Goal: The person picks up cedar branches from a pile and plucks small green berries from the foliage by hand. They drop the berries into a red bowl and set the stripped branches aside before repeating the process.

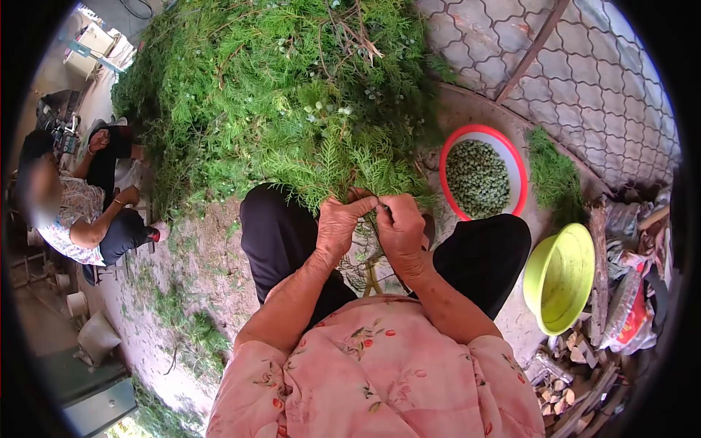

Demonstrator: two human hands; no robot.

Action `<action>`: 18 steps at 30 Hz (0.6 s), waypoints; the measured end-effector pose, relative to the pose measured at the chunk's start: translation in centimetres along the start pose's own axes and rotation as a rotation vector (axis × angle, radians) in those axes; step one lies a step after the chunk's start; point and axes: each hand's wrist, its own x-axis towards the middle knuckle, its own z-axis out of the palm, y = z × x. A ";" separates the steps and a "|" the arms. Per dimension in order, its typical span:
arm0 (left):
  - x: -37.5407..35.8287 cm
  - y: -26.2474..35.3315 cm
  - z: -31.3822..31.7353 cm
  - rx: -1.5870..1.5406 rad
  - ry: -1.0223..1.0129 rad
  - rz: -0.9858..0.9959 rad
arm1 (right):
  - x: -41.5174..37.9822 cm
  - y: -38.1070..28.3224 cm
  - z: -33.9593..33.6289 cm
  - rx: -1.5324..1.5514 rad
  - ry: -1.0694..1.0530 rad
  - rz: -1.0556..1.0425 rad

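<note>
"how are the hands set?"
"left hand (338,228) pinched closed on a sprig (334,166), right hand (401,232) curled closed against it, between the knees (264,219), likely to steady it."
"and the bowl (515,168)?"
"just ahead of the right knee (504,235), holding berries (476,179), presumably for easy reach."

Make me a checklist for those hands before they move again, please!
1. Left hand gripping the leafy branch: ok, fingers closed.
2. Right hand there too: ok, right beside the left.
3. Little green ball between the fingertips: cannot tell, fingers hide it.
4. Red-rimmed basin nearby: ok, just past the right knee.
5. Ground tidy: not ok, green bits lie scattered.
</note>
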 end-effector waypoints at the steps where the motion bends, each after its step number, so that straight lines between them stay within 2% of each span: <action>1: 0.0 0.0 0.0 0.000 0.000 -0.001 | 0.1 -0.1 0.0 -0.031 -0.027 -0.047; 4: -0.1 0.2 0.2 -0.029 0.038 0.007 | 0.0 -0.2 0.0 -0.068 -0.057 -0.118; 6: 0.1 0.7 0.5 -0.257 0.075 -0.043 | 0.0 -0.3 0.2 -0.072 -0.059 -0.142; 8: 0.2 0.5 0.1 -0.268 0.076 -0.031 | -0.1 -0.2 0.4 -0.154 -0.097 -0.293; 10: 0.1 0.7 -0.1 -0.243 0.020 -0.123 | 0.0 -1.2 0.3 -0.184 -0.082 -0.315; 18: 0.2 1.4 -0.3 -0.285 -0.016 -0.174 | -0.2 -1.0 0.1 -0.233 -0.096 -0.357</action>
